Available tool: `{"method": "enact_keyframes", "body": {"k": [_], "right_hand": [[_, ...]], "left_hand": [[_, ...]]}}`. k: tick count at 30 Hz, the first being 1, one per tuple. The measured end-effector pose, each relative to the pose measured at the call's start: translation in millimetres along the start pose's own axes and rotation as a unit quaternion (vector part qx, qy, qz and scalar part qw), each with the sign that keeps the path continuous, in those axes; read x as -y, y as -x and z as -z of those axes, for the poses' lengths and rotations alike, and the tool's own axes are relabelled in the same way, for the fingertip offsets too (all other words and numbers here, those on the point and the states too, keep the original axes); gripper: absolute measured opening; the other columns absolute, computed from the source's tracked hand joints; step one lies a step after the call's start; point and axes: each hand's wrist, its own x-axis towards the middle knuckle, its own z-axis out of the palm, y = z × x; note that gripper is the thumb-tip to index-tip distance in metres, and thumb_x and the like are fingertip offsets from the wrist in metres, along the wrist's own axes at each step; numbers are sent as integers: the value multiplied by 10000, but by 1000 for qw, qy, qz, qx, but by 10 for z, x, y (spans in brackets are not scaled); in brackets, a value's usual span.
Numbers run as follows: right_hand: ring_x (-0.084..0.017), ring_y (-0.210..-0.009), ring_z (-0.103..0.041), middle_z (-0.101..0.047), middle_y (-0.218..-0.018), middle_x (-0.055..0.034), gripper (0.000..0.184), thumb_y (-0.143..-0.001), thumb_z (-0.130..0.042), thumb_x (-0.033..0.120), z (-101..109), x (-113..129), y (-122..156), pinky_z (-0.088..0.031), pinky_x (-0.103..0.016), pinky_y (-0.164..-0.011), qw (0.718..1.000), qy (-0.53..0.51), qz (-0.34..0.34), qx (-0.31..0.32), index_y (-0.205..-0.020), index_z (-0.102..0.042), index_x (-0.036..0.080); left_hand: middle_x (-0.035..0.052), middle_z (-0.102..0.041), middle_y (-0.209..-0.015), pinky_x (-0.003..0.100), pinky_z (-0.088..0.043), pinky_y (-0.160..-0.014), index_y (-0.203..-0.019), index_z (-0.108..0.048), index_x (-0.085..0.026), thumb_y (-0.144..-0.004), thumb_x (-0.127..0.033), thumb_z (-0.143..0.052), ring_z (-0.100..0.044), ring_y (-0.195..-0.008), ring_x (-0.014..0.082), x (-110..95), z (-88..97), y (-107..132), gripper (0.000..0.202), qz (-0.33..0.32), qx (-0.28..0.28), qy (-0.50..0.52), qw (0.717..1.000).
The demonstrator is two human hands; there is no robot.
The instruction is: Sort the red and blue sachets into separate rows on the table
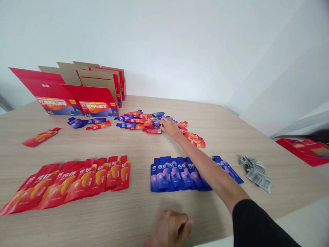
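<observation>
My right hand (169, 127) reaches far across the table into a mixed pile of small red and blue pouches (138, 120). Its fingers are curled down and closed at a blue pouch (156, 121), mostly hidden under the hand. Close to the front edge, my left hand (170, 229) rests in a loose fist, with nothing visible in it. Beyond it, partly behind my right forearm, lies an overlapping row of blue pouches (176, 173). A similar row of red pouches (82, 178) fans out at the left.
Open red cartons (97, 109) stand at the back left. Nearby lie some loose blue pouches (77, 122) and a single red pouch (41, 137). Crumpled striped paper-like pieces (257, 171) lie at the right. Past the table's right edge is another red carton (305, 149).
</observation>
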Motion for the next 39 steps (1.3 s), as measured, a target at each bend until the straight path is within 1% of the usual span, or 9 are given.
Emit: {"method": "enact_keyframes", "body": {"k": [4,7,11,15,17,20,28,32,39], "right_hand": [[-223,-932,-628,-730,-938,-91,233,-1023,-501,147,211,-266,836,-451,-340,-842,979,30,144,-143,-912,-703,185],[-194,-835,-604,-720,-843,-42,208,-1008,-566,135,396,-245,1572,-442,-336,-810,948,47,181,-256,-839,-664,209],[-163,-731,-582,-723,-820,-12,186,-966,-649,115,619,-126,2344,-432,-334,-730,934,36,164,-316,-817,-626,224],[-184,-742,-601,-703,-789,-15,214,-938,-639,69,727,-209,2766,-438,-349,-711,941,5,69,-331,-821,-589,241],[-195,-752,-599,-693,-776,-16,239,-945,-614,59,717,-272,2882,-438,-353,-716,946,2,35,-323,-804,-565,247],[-191,-739,-569,-674,-745,-5,266,-970,-578,67,632,-271,2985,-415,-354,-738,960,11,36,-279,-769,-550,239],[-225,-825,-575,-693,-805,-39,239,-993,-570,112,388,47,3027,-385,-379,-802,986,48,81,-138,-805,-662,226],[-260,-886,-595,-702,-852,-62,187,-955,-597,95,407,114,3022,-398,-404,-836,994,55,51,-84,-851,-682,225],[-268,-932,-607,-715,-907,-71,105,-952,-638,139,493,179,3017,-419,-410,-869,996,70,24,-52,-905,-686,219]], "left_hand": [[-52,-342,-547,301,-211,-553,-614,-330,-219,-1043,-394,-428,-348,-512,105,-56,41,28,474,17,-5,22,1000],[-35,-448,-560,259,-293,-552,-626,-443,-212,-1069,-557,-365,-434,-527,105,-56,37,6,566,46,-53,100,992],[-18,-571,-595,233,-326,-468,-821,-634,-189,-1023,-741,-295,-447,-445,98,-114,58,-42,679,87,-138,218,962],[-20,-606,-608,231,-349,-486,-943,-667,-180,-1043,-700,-333,-459,-451,99,-229,133,-60,626,66,-142,208,966],[-23,-603,-596,239,-356,-513,-939,-668,-184,-1061,-663,-329,-466,-470,105,-251,135,-66,599,53,-137,183,972],[-25,-596,-594,246,-353,-530,-933,-667,-191,-1067,-650,-323,-471,-493,115,-228,65,-78,589,47,-116,158,979],[-35,-558,-613,251,-336,-562,-919,-659,-191,-1078,-626,-305,-461,-531,120,-219,-86,-37,583,50,-46,133,989],[-35,-550,-603,256,-331,-562,-911,-658,-189,-1072,-633,-306,-452,-530,124,-241,-71,-26,589,53,-45,138,988],[-31,-562,-603,254,-345,-579,-890,-647,-190,-1078,-611,-310,-499,-557,131,-206,-91,-30,571,50,-42,121,991]]}}
